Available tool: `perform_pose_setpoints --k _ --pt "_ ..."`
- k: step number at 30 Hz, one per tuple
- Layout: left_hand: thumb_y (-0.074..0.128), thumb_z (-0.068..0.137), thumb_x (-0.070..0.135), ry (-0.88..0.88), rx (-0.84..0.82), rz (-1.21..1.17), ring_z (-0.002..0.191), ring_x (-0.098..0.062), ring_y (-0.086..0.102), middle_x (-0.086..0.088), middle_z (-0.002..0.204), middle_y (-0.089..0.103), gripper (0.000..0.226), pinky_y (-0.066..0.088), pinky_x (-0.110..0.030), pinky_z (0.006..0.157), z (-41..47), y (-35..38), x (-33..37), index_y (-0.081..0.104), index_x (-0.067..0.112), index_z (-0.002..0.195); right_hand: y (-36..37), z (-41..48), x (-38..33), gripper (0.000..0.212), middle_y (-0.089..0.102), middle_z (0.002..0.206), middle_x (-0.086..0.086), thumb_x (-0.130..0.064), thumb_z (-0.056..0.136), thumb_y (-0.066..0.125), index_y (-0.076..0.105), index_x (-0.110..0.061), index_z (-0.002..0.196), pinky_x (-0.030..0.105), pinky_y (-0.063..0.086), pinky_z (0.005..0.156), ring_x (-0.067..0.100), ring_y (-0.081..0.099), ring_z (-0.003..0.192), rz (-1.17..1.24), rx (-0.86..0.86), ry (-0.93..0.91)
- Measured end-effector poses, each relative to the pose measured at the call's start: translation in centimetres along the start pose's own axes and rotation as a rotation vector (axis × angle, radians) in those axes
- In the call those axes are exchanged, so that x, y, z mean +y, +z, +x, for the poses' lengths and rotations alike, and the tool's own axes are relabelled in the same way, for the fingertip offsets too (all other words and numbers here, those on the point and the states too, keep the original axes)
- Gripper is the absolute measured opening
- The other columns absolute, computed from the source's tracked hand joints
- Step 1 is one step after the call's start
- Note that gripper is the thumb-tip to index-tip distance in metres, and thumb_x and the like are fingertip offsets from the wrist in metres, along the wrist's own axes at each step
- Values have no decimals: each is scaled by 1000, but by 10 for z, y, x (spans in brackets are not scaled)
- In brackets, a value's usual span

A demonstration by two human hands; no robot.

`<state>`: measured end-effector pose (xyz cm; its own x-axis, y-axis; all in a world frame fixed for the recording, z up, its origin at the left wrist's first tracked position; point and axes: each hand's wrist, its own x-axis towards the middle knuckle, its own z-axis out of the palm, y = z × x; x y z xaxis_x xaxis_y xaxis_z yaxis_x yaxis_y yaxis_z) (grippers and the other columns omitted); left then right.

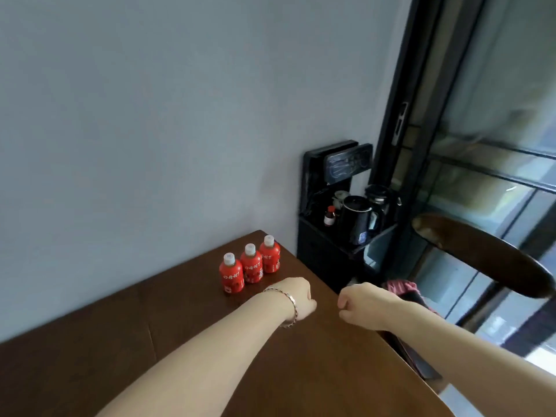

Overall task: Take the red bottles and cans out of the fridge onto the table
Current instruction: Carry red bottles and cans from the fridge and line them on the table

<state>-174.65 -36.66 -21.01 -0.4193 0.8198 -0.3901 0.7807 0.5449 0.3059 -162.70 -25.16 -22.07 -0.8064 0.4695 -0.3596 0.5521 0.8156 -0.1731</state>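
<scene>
Grey wall, dark-framed window, chair.

home dining corner, wooden table, kettle stand, balcony sliding door

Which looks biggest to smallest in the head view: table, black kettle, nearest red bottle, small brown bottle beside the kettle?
1. table
2. black kettle
3. nearest red bottle
4. small brown bottle; it stands farther from the camera than the red one, so its true size against it is unsure.

Bare table left of bottles
</scene>
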Motion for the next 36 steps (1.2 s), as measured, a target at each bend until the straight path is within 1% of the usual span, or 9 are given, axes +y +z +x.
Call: perform_pose_setpoints --k 5,9,14,18,22,26,32,34,36 --pt "41 94 30 252 -52 187 99 -28 62 -9 110 63 30 46 -33 80 -29 35 121 58 12 112 -1 -123 71 28 64 116 -1 -32 93 47 62 -20 113 31 50 91 20 60 106 86 91 211" --pt "42 93 31 455 -41 291 110 -31 57 -9 120 61 33 44 -36 91 -44 70 249 57 12 117 10 -235 148 28 65 113 8 -28 93 45 63 -14 110 31 48 85 27 60 105 135 126 462" --pt "44 92 30 747 -10 344 111 -30 57 -9 121 61 31 46 -34 88 -99 138 432 59 13 114 48 -412 243 28 60 124 1 -32 90 51 61 -27 116 26 45 87 23 56 114 205 286 802" --pt "43 89 25 951 -16 358 107 -29 59 -9 118 63 29 41 -28 77 -167 209 571 62 13 109 81 -572 308 28 60 124 3 -32 90 52 61 -25 115 23 43 80 25 59 110 260 319 1030" --pt "46 90 28 1170 -67 387 108 -31 59 -10 118 63 30 47 -31 85 -249 277 709 63 13 109 106 -737 362 26 64 117 4 -30 90 53 64 -18 109 31 49 86 25 60 108 288 306 1236" --pt "46 91 28 1350 -139 385 107 -28 60 -9 114 64 30 49 -32 88 -330 327 833 64 11 108 120 -880 409 27 63 118 2 -29 90 52 62 -18 112 31 48 85 25 59 107 334 341 1450" --pt "46 89 26 1580 -218 397 97 -29 62 -9 98 65 22 47 -29 76 -423 384 989 59 14 77 133 -1037 471 25 62 118 4 -24 89 51 62 -17 111 32 46 79 26 60 105 357 404 1728" --pt "46 90 26 1652 -213 380 100 -27 61 -7 104 65 21 48 -30 79 -448 398 1037 64 14 90 135 -1076 494 26 63 118 6 -23 89 50 63 -14 110 30 44 74 27 61 104 342 426 1806" --pt "47 90 27 1743 -187 370 103 -27 60 -5 111 64 24 49 -32 85 -468 412 1088 63 13 101 133 -1111 519 26 63 117 5 -25 89 50 63 -16 109 31 46 76 26 61 104 311 449 1886"
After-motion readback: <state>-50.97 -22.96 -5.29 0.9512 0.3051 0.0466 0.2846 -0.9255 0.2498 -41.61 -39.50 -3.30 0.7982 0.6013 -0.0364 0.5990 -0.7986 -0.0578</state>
